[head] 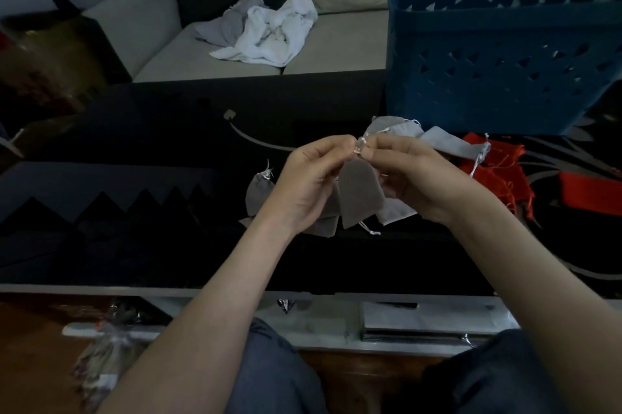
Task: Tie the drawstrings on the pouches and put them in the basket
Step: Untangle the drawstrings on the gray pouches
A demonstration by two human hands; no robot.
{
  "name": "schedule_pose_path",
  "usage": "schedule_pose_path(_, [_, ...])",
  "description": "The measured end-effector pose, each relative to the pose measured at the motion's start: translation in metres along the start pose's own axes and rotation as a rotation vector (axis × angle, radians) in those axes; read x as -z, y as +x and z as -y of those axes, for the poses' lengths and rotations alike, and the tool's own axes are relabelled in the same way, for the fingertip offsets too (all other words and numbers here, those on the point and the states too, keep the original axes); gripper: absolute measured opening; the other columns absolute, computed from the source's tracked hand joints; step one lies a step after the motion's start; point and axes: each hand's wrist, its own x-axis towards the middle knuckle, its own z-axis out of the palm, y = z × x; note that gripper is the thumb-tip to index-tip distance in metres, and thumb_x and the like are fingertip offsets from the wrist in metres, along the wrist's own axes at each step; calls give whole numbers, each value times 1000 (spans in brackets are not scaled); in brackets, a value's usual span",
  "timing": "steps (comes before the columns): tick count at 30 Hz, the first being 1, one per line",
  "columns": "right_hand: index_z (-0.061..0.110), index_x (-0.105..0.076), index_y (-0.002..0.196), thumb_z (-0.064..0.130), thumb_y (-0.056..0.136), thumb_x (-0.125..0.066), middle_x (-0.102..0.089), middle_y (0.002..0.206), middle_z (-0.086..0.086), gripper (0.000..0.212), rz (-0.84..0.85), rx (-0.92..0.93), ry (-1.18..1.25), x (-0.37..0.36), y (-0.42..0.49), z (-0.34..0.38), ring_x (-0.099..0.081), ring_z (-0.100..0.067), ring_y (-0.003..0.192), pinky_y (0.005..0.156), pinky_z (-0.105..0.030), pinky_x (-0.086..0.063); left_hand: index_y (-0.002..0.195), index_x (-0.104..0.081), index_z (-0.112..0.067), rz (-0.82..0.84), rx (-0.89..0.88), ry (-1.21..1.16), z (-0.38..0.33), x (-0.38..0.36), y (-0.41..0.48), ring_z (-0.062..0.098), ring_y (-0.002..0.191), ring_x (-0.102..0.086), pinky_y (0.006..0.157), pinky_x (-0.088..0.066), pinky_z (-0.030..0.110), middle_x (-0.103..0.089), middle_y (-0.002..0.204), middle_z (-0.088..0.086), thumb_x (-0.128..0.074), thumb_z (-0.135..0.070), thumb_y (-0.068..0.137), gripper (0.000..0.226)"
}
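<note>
Both hands are up at the neck of one grey pouch [360, 194]. It hangs straight down between them, long axis pretty much vertical, mouth at the top, bottom dangling just above the dark worktop [134, 144]. The left hand [309, 177] and right hand [410, 174] each have fingertips pinched on the pale drawstring [360, 145] right at the gathered top. Their knuckles are nearly touching, so the tying is happening dead centre between them. Can't tell if the knot is already snug or only half looped, it's too small and dim.

Thing to watch for the next bit: the blue basket [505, 76] sits ahead and to the right, at the far side of the worktop. So I'd guess the right hand is the nearer one for the drop. It would have to reach forward and right over the loose grey pouches [437, 140] and the red pouches [498, 171] lying in between. A small grey pouch [257, 191] with a bunched top lies just left of the left hand.
</note>
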Motion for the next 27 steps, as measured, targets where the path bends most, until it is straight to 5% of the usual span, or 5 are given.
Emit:
schedule_pose_path(3, [7, -53, 76, 4, 87, -48, -49, 57, -2, 12, -12, -13, 124, 6, 0, 2, -43, -6, 49, 44, -18, -26, 79, -73, -12, 27, -110, 120, 2, 0, 1, 10, 74, -61, 74, -50, 23, -66, 74, 0, -60, -10, 83, 13])
schedule_pose_path(9, [5, -53, 80, 14, 78, -54, -55, 59, -2, 9, 29, -28, 167, 6, -4, -5, -48, -6, 47, 41, -15, -37, 85, -68, -21, -3, -248, 507, 0, 4, -7, 1, 78, -61, 74, -47, 16, -68, 78, -11, -60, -7, 90, 17])
schedule_pose_path(14, [2, -53, 82, 12, 77, -54, -58, 58, -2, 12, 13, -69, 258, 4, -4, -9, -51, -6, 47, 43, -14, -42, 89, -68, -18, -66, -588, 980, 8, 6, -6, 3, 82, -54, 79, -43, 24, -57, 80, -20, -59, -21, 90, 9])
schedule_pose_path(19, [1, -54, 85, 15, 78, -54, -58, 59, -3, 16, 11, -85, 280, 7, -4, -8, -52, -5, 47, 43, -13, -42, 88, -68, -11, -91, -737, 1123, 10, 7, -3, -3, 78, -43, 81, -30, 12, -53, 80, -15, -55, -22, 90, 18])
schedule_pose_path(27, [5, -57, 90, 14, 77, -60, -57, 71, -5, 16, 51, -114, 137, 14, -7, -4, -53, -8, 61, 48, -15, -42, 88, -67, -8, -71, -861, 1262, 12, 7, -3, 8, 79, -45, 76, -29, 20, -61, 79, 1, -55, -18, 92, 16])
